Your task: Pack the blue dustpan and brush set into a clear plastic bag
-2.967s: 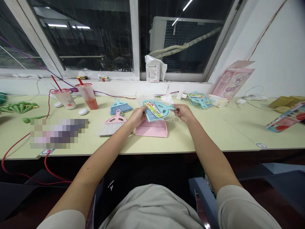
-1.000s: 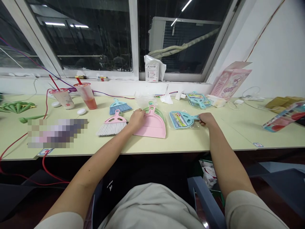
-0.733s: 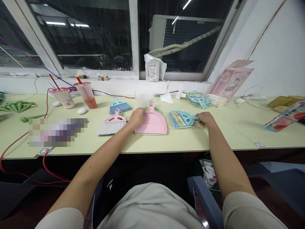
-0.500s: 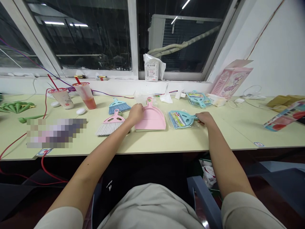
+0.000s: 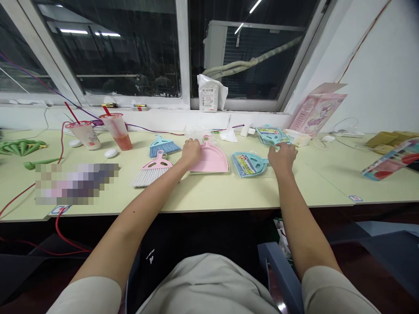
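Observation:
My left hand is closed on the left edge of a pink dustpan, which lies with its handle toward the window. Left of it lie a pink brush with white bristles and a blue brush. My right hand is over the handle end of a wrapped blue dustpan set. Its fingers are apart and reach toward the handle of a second wrapped blue set farther back.
Two drink cups with red straws stand at the back left, near a white oval object. A pink box leans at the back right. A white package sits on the sill.
My right hand has let go of the nearer blue set's handle and moved up toward the farther set. My left hand and the pink dustpan have shifted slightly right and away from me.

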Action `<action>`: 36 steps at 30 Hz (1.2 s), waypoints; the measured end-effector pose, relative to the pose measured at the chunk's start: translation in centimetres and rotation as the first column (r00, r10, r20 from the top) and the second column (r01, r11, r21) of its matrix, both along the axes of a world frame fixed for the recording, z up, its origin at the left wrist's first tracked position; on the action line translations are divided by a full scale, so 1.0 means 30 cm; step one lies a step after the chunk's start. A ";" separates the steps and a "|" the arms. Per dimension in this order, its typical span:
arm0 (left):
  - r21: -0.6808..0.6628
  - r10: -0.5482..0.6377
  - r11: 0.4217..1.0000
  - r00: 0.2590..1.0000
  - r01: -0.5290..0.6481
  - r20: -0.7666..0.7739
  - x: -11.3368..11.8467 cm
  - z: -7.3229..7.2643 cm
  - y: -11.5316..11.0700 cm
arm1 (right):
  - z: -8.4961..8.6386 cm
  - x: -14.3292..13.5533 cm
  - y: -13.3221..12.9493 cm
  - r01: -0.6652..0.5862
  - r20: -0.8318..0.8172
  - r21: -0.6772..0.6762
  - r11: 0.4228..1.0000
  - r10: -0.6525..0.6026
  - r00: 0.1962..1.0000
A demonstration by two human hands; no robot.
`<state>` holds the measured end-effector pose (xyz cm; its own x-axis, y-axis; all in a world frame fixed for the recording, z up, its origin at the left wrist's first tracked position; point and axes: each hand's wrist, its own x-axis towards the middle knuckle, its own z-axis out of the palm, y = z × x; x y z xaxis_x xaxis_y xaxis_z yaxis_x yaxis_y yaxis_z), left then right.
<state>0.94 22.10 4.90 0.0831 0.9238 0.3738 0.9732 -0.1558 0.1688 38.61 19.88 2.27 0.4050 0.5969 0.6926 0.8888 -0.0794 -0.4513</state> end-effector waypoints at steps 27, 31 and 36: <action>-0.183 -0.056 0.981 0.998 0.061 0.035 -0.024 -0.031 0.047 | 0.051 -0.649 0.156 -0.377 0.050 -0.650 0.660 0.533 0.845; -0.177 -0.037 0.983 0.998 0.045 0.047 -0.018 -0.016 0.035 | 0.047 -0.640 0.157 -0.399 0.001 -0.635 0.661 0.518 0.855; -0.185 -0.028 0.982 0.999 0.036 0.045 -0.015 0.010 0.017 | 0.045 -0.642 0.152 -0.402 -0.051 -0.613 0.681 0.473 0.880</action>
